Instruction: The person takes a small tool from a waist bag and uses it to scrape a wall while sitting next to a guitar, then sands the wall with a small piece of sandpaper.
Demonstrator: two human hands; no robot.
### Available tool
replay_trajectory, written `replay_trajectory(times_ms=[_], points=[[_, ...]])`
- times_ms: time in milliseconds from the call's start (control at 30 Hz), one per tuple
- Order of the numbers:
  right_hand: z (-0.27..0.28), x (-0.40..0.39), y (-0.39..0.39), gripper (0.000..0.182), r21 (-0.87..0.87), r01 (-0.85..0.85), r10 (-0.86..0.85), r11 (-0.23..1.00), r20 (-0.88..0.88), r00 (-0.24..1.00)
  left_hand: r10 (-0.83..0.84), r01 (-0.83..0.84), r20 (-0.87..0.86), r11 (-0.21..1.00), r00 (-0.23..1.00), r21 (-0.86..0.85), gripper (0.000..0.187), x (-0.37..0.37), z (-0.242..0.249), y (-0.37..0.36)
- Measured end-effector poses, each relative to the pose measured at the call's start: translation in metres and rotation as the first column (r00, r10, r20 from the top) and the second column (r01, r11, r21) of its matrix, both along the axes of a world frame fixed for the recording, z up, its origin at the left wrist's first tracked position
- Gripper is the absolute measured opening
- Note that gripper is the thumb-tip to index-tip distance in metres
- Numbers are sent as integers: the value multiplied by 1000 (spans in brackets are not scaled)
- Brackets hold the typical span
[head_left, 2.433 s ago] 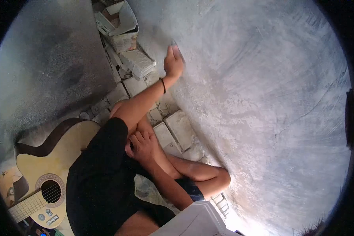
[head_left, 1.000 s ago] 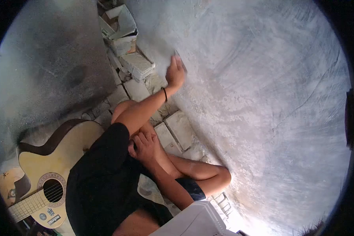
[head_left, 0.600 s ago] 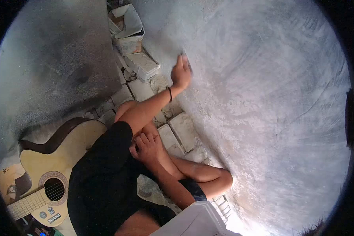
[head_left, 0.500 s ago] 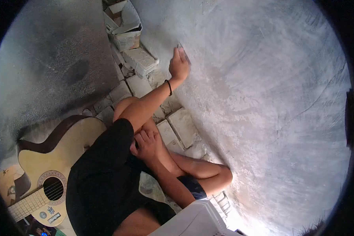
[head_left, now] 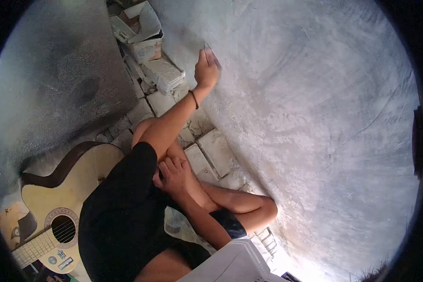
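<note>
My left hand [head_left: 207, 70], with a dark band on its wrist, is closed round a thin flat tool [head_left: 214, 58] against the grey plastered wall [head_left: 315, 103]. The tool is partly hidden by the fingers and blurred. Lower down, my right hand [head_left: 171, 176] rests on my crossed legs [head_left: 230, 199], its fingers loosely bent and slightly apart. Nothing shows in it.
An acoustic guitar [head_left: 87, 178] lies at the lower left. Pale blocks [head_left: 216, 150] line the wall's foot, with a dusty container [head_left: 148, 47] at the top. A white object [head_left: 230, 263] covers part of the bottom edge.
My left hand and the tool have shifted slightly up and left in the view. The container and nearby blocks also appear a little further left. My right hand stays on my legs.
</note>
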State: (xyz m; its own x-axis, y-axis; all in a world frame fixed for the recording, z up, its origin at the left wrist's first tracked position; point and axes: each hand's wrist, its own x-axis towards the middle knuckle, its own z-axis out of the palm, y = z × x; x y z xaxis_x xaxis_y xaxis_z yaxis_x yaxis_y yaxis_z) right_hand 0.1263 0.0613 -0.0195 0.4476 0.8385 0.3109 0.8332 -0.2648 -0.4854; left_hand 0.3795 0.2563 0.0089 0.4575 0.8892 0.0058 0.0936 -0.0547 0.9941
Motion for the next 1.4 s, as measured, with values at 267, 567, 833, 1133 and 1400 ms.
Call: replay_trajectory(times_ms=[267,567,833,1133,1400], points=[[-3,4,1,26,52,-17,19,999,-40,999,-2,2,3,999,1000,-42,38,3,-2,3],[4,6,3,26,35,4,-5,999,21,1000,178,-185,87,980,980,76,31,12,-8,-19],[-8,2,-2,29,17,-2,2,1000,19,1000,212,-212,17,966,977,151,27,11,-23,-15],[-2,3,2,17,146,63,-69,987,40,997,-438,428,5,880,899,205,39,-83,16,-7],[8,-4,6,17,119,-1,-5,993,53,999,-187,215,162,961,969,-175,41,-128,-12,19]])
